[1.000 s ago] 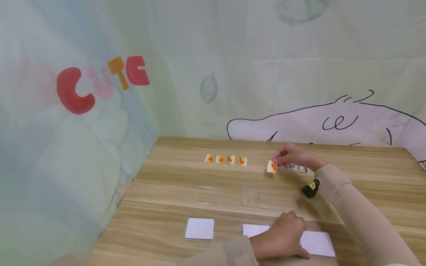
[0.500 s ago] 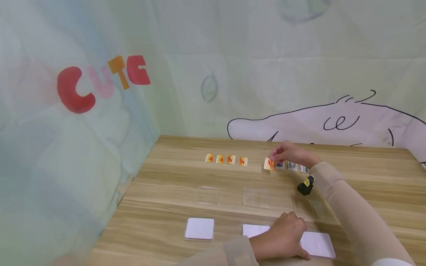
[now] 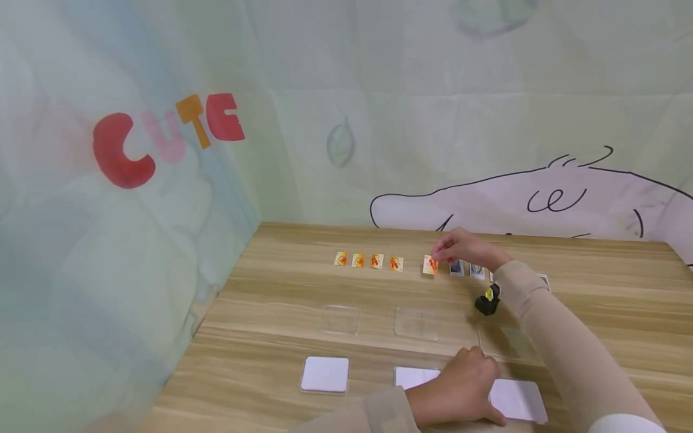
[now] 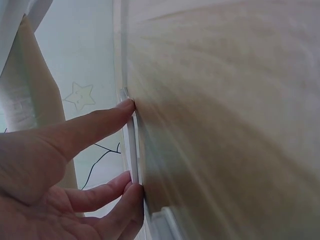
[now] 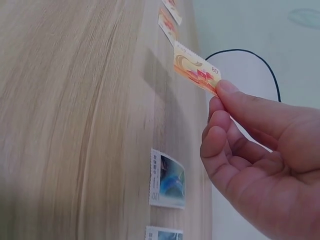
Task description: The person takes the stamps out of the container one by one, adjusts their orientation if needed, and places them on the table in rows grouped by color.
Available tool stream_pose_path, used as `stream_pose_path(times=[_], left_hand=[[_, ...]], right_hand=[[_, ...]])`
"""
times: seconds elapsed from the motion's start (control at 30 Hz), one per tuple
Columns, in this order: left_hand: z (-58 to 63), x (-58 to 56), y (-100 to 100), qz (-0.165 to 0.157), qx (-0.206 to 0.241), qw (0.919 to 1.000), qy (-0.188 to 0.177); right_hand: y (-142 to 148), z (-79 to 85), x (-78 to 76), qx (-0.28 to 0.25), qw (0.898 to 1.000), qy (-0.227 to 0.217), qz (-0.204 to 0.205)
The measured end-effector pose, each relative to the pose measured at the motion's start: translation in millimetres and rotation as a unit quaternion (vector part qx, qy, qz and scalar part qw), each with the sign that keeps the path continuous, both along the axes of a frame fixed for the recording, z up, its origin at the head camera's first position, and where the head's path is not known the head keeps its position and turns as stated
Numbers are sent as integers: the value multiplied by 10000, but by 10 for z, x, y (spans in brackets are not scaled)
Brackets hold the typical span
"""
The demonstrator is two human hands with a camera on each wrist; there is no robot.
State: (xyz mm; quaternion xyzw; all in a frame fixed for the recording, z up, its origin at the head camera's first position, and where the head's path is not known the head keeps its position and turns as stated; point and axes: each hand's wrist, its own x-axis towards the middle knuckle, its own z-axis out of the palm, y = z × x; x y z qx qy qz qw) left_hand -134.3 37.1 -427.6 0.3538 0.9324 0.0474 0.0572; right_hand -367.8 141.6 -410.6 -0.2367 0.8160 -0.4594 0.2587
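Between thumb and forefinger, my right hand (image 3: 468,248) pinches an orange and yellow postage stamp (image 3: 430,264) by one edge, above the table. The right wrist view shows the stamp (image 5: 197,67) tilted, with perforated edges and an "80". To its left lies a row of several orange stamps (image 3: 376,261). Blue-grey stamps (image 3: 457,268) lie to its right, partly hidden under the hand and sleeve. My left hand (image 3: 460,385) grips a flat clear case (image 3: 518,400) with a white insert by its edge; in the left wrist view, thumb and fingers hold opposite ends of its edge (image 4: 132,150).
Two more clear cases with white inserts (image 3: 325,374) (image 3: 414,376) lie along the front. Thin clear lids (image 3: 339,320) (image 3: 415,323) (image 3: 494,340) lie behind them on the wooden table (image 3: 260,288). A black wrist camera (image 3: 488,300) hangs under my right wrist. Printed cloth walls enclose the table.
My right hand has carried the orange stamp leftward and slightly back, toward the orange row, uncovering more of the blue-grey stamps. The left hand has stayed in place on the case.
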Motion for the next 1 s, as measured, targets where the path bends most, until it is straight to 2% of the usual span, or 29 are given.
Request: stream_pose_path(times=[0.5, 0.73, 1.0], left_hand=[[-18, -4, -2, -35, -9, 9999, 164], [-12, -7, -5, -55, -33, 9999, 84], [-11, -12, -5, -49, -6, 10000, 76]], right_hand=[[-134, -67, -67, 289, 9995, -11, -97], [-226, -114, -78, 351, 9992, 52, -196], [-284, -120, -60, 464, 9979, 415, -156]])
